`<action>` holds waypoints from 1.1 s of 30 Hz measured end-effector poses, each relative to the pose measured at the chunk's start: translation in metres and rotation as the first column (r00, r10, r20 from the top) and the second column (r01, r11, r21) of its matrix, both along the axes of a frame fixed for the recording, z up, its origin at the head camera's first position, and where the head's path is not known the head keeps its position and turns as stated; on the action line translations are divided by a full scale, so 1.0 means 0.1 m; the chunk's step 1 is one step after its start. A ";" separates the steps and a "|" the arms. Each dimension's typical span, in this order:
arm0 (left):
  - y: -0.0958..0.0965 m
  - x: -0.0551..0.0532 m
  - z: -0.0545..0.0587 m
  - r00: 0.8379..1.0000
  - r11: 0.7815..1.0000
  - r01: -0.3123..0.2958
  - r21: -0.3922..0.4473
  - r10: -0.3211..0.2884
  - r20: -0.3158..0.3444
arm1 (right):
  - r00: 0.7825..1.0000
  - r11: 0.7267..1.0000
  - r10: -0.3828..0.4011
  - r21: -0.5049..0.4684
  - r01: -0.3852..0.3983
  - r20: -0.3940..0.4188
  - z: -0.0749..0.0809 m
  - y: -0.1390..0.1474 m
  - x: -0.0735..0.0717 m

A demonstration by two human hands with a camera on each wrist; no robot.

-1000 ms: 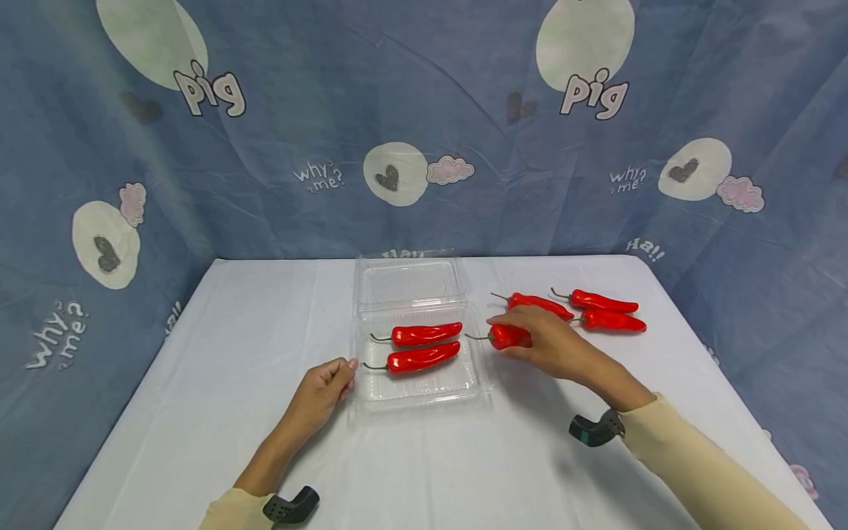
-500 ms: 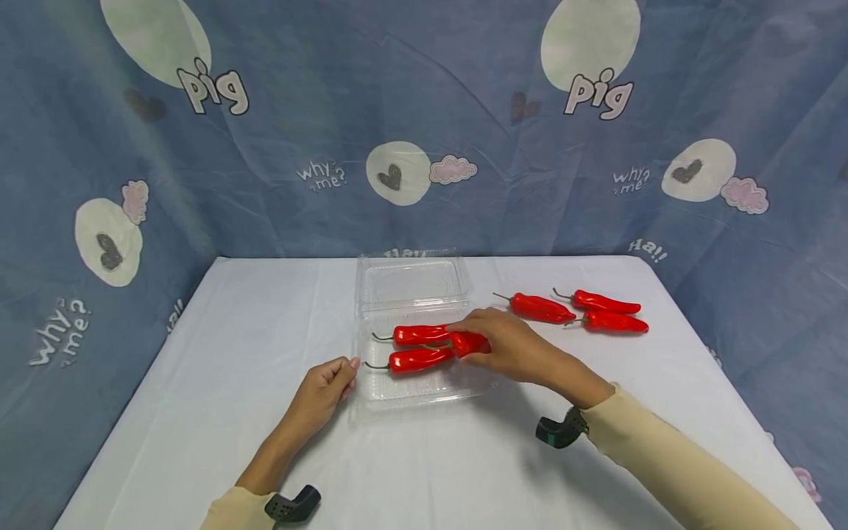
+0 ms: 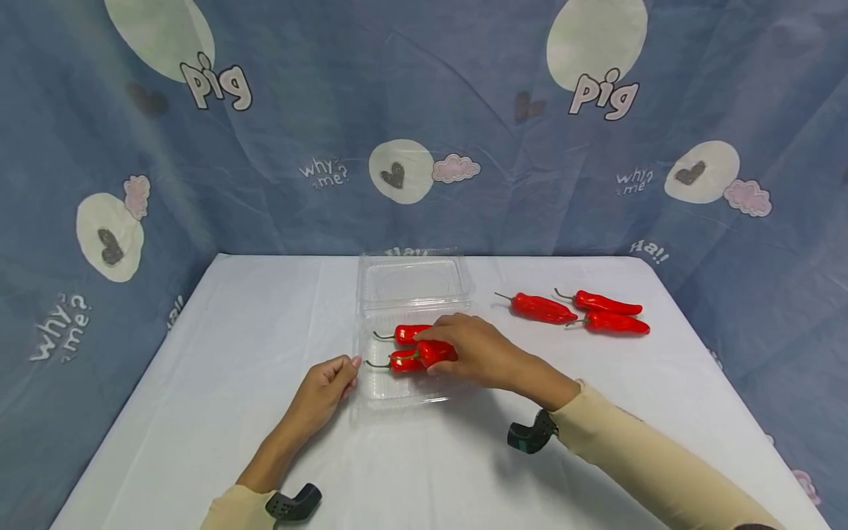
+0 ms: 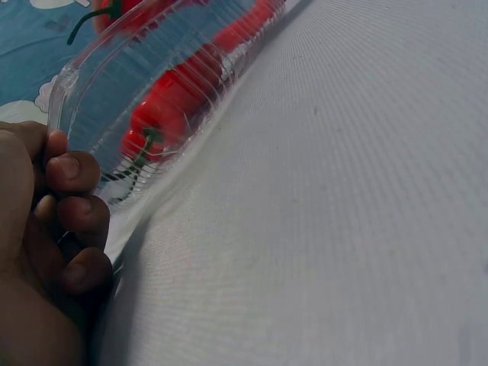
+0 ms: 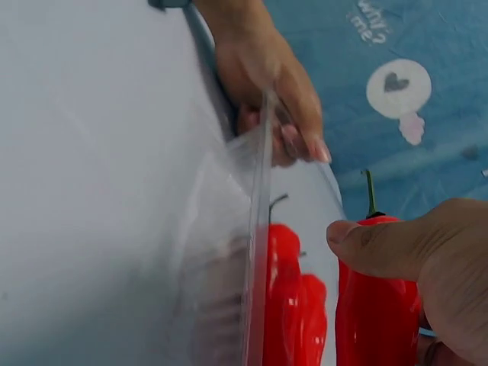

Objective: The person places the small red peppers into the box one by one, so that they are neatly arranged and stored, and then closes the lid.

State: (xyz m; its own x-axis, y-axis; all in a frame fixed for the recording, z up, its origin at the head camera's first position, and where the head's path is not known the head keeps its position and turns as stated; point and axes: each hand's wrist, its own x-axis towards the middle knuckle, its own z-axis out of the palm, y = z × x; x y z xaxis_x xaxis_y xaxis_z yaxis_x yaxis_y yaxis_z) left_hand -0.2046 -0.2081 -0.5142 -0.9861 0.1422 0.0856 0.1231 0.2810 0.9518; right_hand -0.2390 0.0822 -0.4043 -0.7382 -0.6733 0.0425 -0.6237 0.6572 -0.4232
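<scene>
A clear plastic clamshell box (image 3: 397, 390) lies on the table with its lid (image 3: 414, 283) folded back. Two red chili peppers rest inside, the back one (image 3: 405, 335) and the front one (image 3: 401, 362), both partly hidden by my right hand (image 3: 473, 353). That hand grips another red chili pepper (image 5: 377, 305) over the box, its green stem pointing left in the head view. My left hand (image 3: 324, 390) pinches the box's left edge between thumb and curled fingers; in the left wrist view its fingers (image 4: 76, 171) sit right at the clear rim.
To the right of the box, three more red chili peppers lie on the white tablecloth: one nearer the box (image 3: 542, 308), one at the back (image 3: 606, 302) and one in front of it (image 3: 616, 322). A blue printed curtain (image 3: 424, 96) hangs behind the table.
My right hand has carried the gripped chili pepper leftward from the table beside the box to over the two peppers inside. My left hand has stayed at the box's edge.
</scene>
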 end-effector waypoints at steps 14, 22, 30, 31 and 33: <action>0.01 -0.01 0.02 1.000 1.000 0.019 0.004 -0.019 -0.022 | 0.999 0.997 0.012 0.082 -0.016 0.044 -0.12 -0.32 0.09; 0.01 -0.01 0.02 0.999 1.000 0.021 0.010 -0.021 -0.032 | 0.998 0.995 0.018 0.095 -0.023 0.053 -0.18 -0.39 0.08; 0.00 0.00 0.02 0.999 1.000 0.014 0.006 -0.013 -0.033 | 0.998 0.989 0.026 0.145 -0.034 0.062 -0.21 -0.45 0.07; 0.00 0.00 0.01 0.999 1.000 0.011 0.009 -0.011 -0.030 | 0.998 0.988 0.026 0.149 -0.035 0.065 -0.21 -0.46 0.07; 0.00 0.00 0.00 1.000 1.000 0.009 0.011 -0.008 -0.028 | 0.997 0.987 0.026 0.159 -0.036 0.069 -0.21 -0.48 0.07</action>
State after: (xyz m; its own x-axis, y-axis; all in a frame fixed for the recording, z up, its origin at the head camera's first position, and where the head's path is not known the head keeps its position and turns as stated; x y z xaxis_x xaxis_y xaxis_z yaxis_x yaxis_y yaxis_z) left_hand -0.2042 -0.2083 -0.5143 -0.9821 0.1493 0.1145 0.1519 0.2696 0.9509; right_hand -0.2323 0.0340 -0.4250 -0.7144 -0.6899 -0.1166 -0.6187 0.7007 -0.3554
